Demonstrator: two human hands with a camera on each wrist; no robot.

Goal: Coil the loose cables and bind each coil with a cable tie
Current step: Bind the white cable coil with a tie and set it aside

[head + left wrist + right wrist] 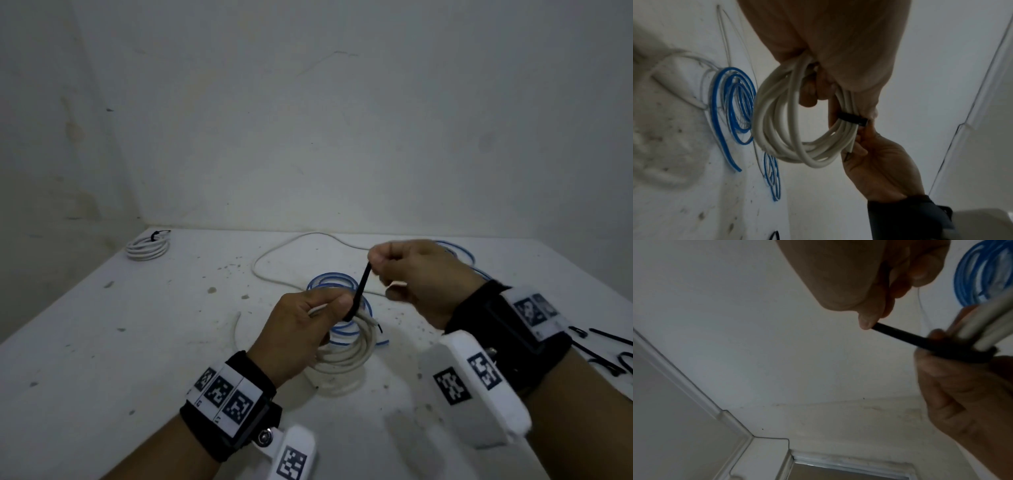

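My left hand [310, 318] grips a coil of white cable [346, 349] and holds it above the table; the same white coil [789, 116] hangs from its curled fingers in the left wrist view. A black cable tie [359, 291] is wrapped round the coil, seen as a dark band [852, 119]. My right hand [387, 262] pinches the tie's free tail, which stretches up and to the right. In the right wrist view the tie [906, 337] runs taut from my thumb and finger to the coil [986, 321].
Loose blue cable [329, 279] and a thin white cable [274, 253] lie on the white table [137, 342] under my hands. A tied white coil [148, 246] sits at the far left corner. Several black ties [609, 349] lie at the right edge.
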